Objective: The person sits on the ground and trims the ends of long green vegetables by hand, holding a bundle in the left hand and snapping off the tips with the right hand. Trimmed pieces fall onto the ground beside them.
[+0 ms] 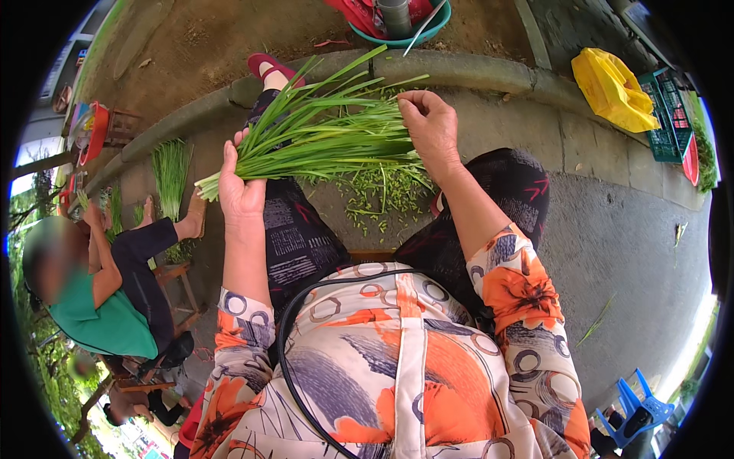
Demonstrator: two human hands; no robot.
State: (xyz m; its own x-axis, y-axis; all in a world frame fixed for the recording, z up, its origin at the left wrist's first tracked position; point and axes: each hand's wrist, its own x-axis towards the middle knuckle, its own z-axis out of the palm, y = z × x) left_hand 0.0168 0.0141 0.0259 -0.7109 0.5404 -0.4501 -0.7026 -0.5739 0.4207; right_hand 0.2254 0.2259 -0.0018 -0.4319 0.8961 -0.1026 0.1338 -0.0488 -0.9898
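Observation:
My left hand (243,186) holds a bunch of long green leafy stalks, likely garlic chives (332,140), near its pale root ends, with the palm turned up. The leaves fan out to the right, over the ground between my knees. At their far ends is my right hand (427,123), its thumb and forefinger pinched together at the leaf tips; whether a leaf is between them I cannot tell. Below the bunch, short cut green pieces (381,198) lie scattered on the pavement.
A curb (453,72) runs beyond my feet, with a teal basin (433,34) behind it. A yellow bag (613,92) and a green crate (665,120) stand at right. At left, a seated person (103,310) is near another bunch of stalks (170,178). A blue stool (636,407) is lower right.

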